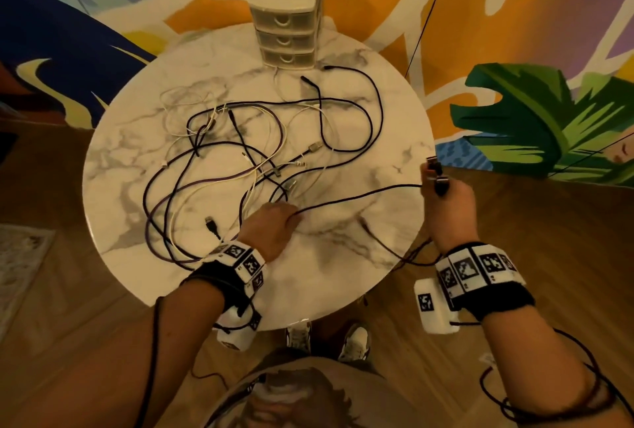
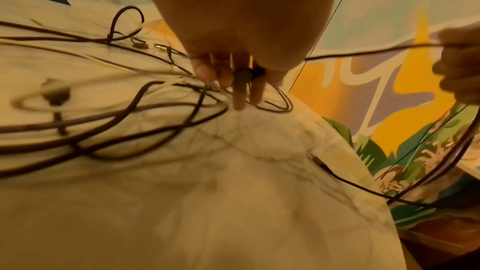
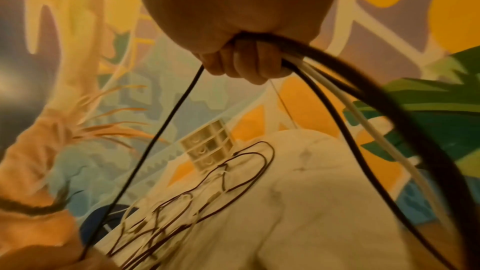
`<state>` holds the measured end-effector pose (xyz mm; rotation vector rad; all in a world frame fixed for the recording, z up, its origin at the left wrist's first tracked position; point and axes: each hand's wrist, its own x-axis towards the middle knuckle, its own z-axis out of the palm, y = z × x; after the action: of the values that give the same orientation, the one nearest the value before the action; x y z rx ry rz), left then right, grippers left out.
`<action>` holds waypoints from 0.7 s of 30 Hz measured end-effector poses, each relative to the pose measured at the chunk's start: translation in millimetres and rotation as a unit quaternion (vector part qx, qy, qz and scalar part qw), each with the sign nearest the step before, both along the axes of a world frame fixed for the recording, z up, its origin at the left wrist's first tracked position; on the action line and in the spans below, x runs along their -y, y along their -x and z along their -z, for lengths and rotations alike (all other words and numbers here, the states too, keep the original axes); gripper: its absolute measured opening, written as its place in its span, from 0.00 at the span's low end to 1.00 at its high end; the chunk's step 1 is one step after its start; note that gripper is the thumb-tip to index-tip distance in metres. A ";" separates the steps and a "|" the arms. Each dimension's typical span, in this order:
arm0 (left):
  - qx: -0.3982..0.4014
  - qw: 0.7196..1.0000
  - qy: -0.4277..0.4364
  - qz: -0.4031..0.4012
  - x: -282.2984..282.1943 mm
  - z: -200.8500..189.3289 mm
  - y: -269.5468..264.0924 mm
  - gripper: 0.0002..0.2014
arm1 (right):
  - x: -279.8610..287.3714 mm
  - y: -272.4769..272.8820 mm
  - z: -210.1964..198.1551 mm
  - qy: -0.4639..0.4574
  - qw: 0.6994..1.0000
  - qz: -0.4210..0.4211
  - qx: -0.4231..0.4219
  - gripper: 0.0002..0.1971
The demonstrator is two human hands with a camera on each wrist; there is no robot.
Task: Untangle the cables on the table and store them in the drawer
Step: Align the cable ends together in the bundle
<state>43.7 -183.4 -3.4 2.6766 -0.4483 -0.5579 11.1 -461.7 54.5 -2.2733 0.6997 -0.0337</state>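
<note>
A tangle of black, white and purple cables (image 1: 240,153) covers the middle of the round marble table (image 1: 343,273). My left hand (image 1: 291,218) rests at the tangle's near edge and pinches a black cable (image 1: 360,196). That cable runs taut to my right hand (image 1: 439,180), which grips folded loops of it just past the table's right edge. The left wrist view shows my left fingers (image 2: 241,89) pointing down at the table among the cables. In the right wrist view my right fingers (image 3: 241,65) curl round the cable bundle. A cream three-drawer unit (image 1: 286,16) stands at the far edge, drawers closed.
A loose black cable end (image 1: 365,223) lies near the right edge and trails off the table. A USB plug (image 1: 212,225) lies left of my left wrist. Wooden floor and a colourful mural surround the table. My shoes (image 1: 355,342) are by its near edge.
</note>
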 end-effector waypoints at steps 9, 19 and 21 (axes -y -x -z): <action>-0.126 0.890 0.414 -0.143 50.9 -76.8 2.0 0.05 | 44.7 20.3 42.6 0.053 0.987 0.087 -0.125 0.10; -0.127 0.773 0.610 -0.119 117.2 -135.5 -2.2 0.07 | 44.0 64.5 57.2 0.068 0.988 0.009 -0.137 0.10; -0.079 0.798 0.589 -0.099 125.6 -141.8 -5.2 0.08 | 51.2 72.1 58.5 0.072 0.989 0.015 -0.125 0.10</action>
<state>48.9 -309.0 138.4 1.4255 -0.2970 -0.2654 -61.0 -512.9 -4.0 -2.4300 0.8873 0.1947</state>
